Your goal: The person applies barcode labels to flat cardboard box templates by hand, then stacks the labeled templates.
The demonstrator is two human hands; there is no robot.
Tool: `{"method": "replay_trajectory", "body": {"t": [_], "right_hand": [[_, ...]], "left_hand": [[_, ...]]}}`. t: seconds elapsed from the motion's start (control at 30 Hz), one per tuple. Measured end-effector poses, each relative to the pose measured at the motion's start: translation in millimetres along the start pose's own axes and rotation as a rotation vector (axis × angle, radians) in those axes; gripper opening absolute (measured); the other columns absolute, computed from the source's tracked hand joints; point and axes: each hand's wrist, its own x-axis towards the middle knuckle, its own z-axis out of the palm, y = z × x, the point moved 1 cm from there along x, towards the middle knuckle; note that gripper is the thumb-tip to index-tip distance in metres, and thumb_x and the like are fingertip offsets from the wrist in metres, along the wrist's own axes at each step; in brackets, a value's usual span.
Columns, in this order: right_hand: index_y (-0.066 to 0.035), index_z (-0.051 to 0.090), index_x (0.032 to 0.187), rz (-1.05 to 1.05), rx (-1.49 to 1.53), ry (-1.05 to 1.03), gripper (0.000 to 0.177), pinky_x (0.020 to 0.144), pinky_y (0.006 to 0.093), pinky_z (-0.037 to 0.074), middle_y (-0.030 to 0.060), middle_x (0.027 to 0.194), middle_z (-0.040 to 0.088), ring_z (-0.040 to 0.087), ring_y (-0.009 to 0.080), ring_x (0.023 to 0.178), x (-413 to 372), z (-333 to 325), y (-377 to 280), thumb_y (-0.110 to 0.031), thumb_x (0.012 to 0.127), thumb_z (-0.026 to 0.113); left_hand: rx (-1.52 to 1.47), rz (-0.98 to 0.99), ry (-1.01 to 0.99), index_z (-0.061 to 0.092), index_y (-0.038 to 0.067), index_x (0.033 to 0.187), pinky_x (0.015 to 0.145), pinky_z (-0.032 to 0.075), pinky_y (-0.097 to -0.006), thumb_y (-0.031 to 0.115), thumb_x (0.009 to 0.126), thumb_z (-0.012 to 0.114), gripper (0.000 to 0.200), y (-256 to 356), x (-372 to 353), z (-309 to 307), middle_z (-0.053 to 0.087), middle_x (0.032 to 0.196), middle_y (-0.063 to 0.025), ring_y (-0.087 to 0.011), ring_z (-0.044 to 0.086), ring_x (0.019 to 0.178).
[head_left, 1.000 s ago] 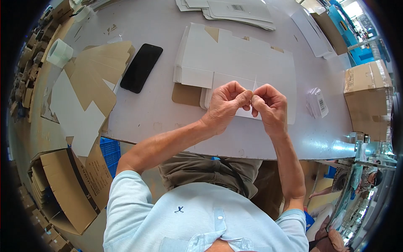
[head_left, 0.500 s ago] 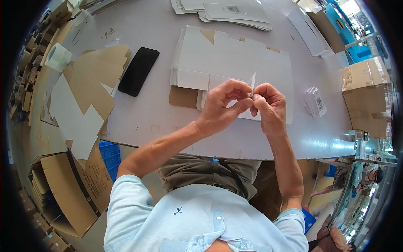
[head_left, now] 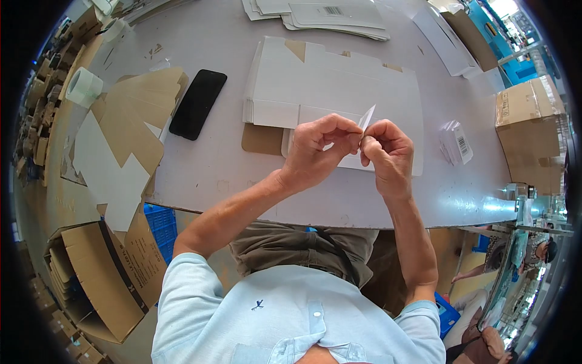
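My left hand (head_left: 318, 145) and my right hand (head_left: 389, 155) meet fingertip to fingertip above a stack of flat white cardboard pieces (head_left: 339, 79). Both pinch a small white label (head_left: 367, 116) that stands up between them, seen nearly edge-on. The fingertips hide its lower part. Brown cardboard (head_left: 262, 138) shows under the stack at its lower left. To the right of my right hand lies a small pile of labels with a barcode (head_left: 456, 143).
A black phone (head_left: 198, 104) lies left of the stack, beside cut cardboard (head_left: 121, 139) and a tape roll (head_left: 85, 87). More white sheets (head_left: 336, 17) lie at the back. A brown box (head_left: 530, 136) stands at the right. Another person (head_left: 533, 252) is at the lower right.
The small white label has tilted further to the right between my fingertips. My left fingers have drawn closer together, and the hands remain in nearly the same place.
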Motion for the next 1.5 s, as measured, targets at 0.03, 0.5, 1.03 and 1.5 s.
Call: {"method": "replay_trajectory", "body": {"t": [0.03,0.5,1.03,1.5], "right_hand": [[0.000,0.064,0.087,-0.005,-0.011,0.016,0.007,0.056,0.0196,0.047,0.0014,0.078,0.065,0.057,0.0037,0.065,0.3,1.1,0.7,0.003,0.092,0.059],[-0.002,0.063,0.090,-0.074,0.158,0.242,0.006,0.055,0.0239,0.044,0.0015,0.073,0.059,0.054,0.0086,0.060,-34.4,-18.2,12.4,0.002,0.092,0.059],[-0.009,0.057,0.079,0.308,-0.070,1.053,0.017,0.047,0.0244,0.037,-0.0008,0.065,0.052,0.048,0.0092,0.054,-338.8,-189.1,127.5,-0.007,0.094,0.064],[-0.003,0.070,0.093,0.063,-0.300,0.458,0.018,0.055,0.0193,0.042,-0.0017,0.076,0.062,0.054,0.0039,0.063,-172.8,-64.2,6.0,-0.019,0.100,0.071]], "left_hand": [[0.001,-0.001,0.002,0.064,-0.003,0.114,0.083,0.062,-0.0290,-0.007,0.097,0.064,0.017,-0.6,-0.3,0.8,0.072,0.099,-0.0093,-0.0145,0.071,0.091],[-0.505,-0.371,0.119,0.065,0.003,0.103,0.067,0.058,-0.0270,0.013,0.103,0.062,0.010,4.2,4.4,-6.9,0.067,0.080,-0.0050,-0.0129,0.067,0.070],[-0.485,-0.194,0.165,0.067,0.002,0.101,0.064,0.057,-0.0269,0.008,0.101,0.063,0.007,18.5,13.4,-26.9,0.068,0.077,-0.0055,-0.0136,0.067,0.066],[0.881,0.684,0.174,0.064,0.004,0.094,0.067,0.052,-0.0260,-0.008,0.077,0.072,0.021,25.2,-24.2,27.9,0.064,0.073,-0.0023,-0.0128,0.063,0.062]]}}
